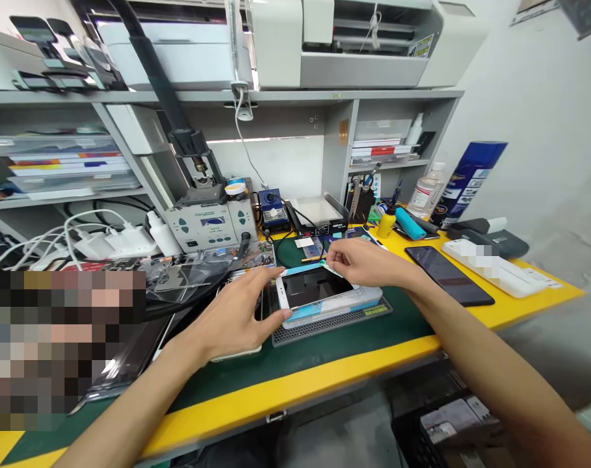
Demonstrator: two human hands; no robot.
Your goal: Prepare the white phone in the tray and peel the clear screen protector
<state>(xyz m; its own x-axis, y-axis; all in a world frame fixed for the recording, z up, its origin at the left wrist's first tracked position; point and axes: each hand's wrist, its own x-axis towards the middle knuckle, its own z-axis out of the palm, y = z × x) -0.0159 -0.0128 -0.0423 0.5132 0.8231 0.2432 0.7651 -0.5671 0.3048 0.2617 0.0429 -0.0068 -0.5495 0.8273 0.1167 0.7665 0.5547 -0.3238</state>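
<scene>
Left fingers (266, 275) holding phone (315, 287), right fingers (342, 259) pinched

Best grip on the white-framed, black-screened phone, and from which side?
I'd grip the white-framed phone by its two long edges near the left end, from above: it lies flat, screen up, on a white-and-blue block, probably blocking underside access. The left hand spans that end.

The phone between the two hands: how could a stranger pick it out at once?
Start at the yellow-edged bench, then find the left hand and right hand over its green surface. The phone lies face up between them, on a pale block with blue patches. Unlike the dark-framed device lying to its right, it has a white frame around its black screen.
</scene>
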